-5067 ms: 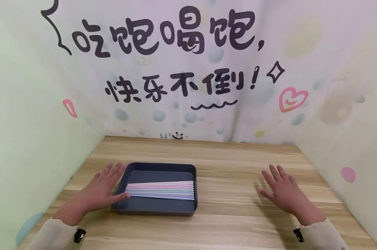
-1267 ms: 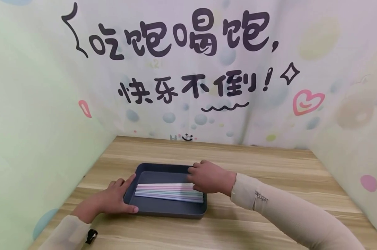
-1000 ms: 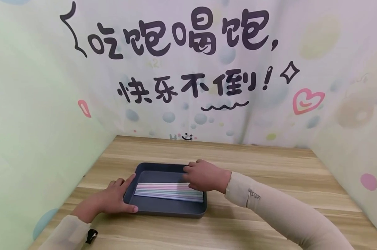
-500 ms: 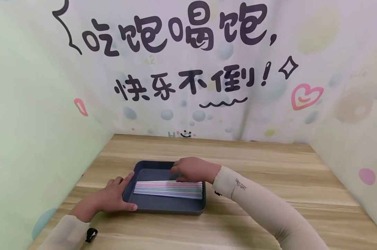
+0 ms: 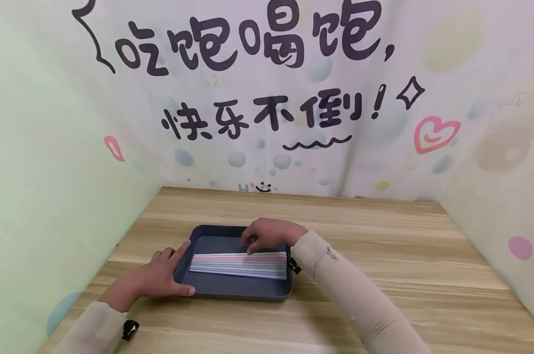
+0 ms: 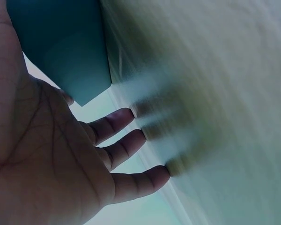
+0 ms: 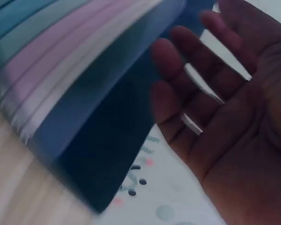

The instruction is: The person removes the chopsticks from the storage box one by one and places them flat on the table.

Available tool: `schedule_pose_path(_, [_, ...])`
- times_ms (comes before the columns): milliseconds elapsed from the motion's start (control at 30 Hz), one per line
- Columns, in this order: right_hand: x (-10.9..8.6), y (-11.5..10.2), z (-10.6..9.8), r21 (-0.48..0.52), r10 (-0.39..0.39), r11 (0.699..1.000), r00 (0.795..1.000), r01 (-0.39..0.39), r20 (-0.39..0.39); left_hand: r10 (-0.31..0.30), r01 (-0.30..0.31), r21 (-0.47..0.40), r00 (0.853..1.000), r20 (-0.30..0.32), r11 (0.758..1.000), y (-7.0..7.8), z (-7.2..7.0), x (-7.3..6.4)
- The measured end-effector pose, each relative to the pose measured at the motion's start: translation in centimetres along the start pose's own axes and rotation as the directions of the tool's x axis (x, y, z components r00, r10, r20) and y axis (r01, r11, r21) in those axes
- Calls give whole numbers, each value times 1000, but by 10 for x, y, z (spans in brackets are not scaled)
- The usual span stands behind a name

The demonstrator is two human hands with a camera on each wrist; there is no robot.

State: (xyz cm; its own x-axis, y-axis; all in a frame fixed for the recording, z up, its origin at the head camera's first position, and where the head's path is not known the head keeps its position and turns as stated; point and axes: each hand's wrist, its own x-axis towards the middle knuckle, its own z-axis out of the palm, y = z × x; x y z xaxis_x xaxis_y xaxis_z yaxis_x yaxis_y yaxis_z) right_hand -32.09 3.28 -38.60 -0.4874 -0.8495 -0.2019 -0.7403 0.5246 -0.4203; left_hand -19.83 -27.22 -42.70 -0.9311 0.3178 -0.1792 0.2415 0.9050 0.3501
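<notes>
A dark blue-grey rectangular tray (image 5: 231,289) lies on the table with a row of slim sticks (image 5: 238,265) in it, coloured white, pink, green, blue and lilac. At the tray's left end rests my left hand (image 5: 159,278), index finger along the side rim and thumb by the front corner. In the left wrist view its other fingertips (image 6: 155,177) stand on the tabletop beside the tray wall (image 6: 61,42). My right hand (image 5: 268,233) hovers over the tray's back half, fingers bent loosely, thumb right at the white stick. Between its fingers (image 7: 166,101) nothing is held.
The wood-grain table (image 5: 381,255) stretches out right of the tray and in front of it. A printed cloth wall (image 5: 267,162) with large black lettering rises behind, and pale walls (image 5: 492,196) close both sides.
My left hand has come to the tray's left end and stays there. The right hand has come from the table's right over the tray, sliding left above the sticks, which lie as before.
</notes>
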Motion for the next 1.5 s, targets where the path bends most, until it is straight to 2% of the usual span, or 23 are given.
schedule_pose_path(233, [7, 2, -2, 187, 49, 981, 999, -45, -19, -7, 7, 2, 1000, -5, 1000, 0, 0, 0])
schedule_pose_path(333, [7, 3, 2, 282, 92, 956, 996, -84, -14, 6, -6, 2, 1000, -13, 1000, -1, 1, 1])
schedule_pose_path(500, [7, 7, 18, 407, 140, 908, 988, -103, -61, 10, -10, 1, 1000, -12, 1000, -2, 3, 1])
schedule_pose_path(667, [10, 13, 35, 404, 147, 910, 983, -91, -109, 13, -13, -15, 1000, -5, 1000, 0, 4, 1])
schedule_pose_path(867, [13, 19, 41, 374, 180, 922, 969, -106, -169, -3, 3, -13, 1000, -11, 1000, -1, 5, 1])
schedule_pose_path(1500, [17, 16, 48, 321, 171, 940, 975, -119, -139, -16, 16, 3, 1000, -7, 1000, 1, 2, 0])
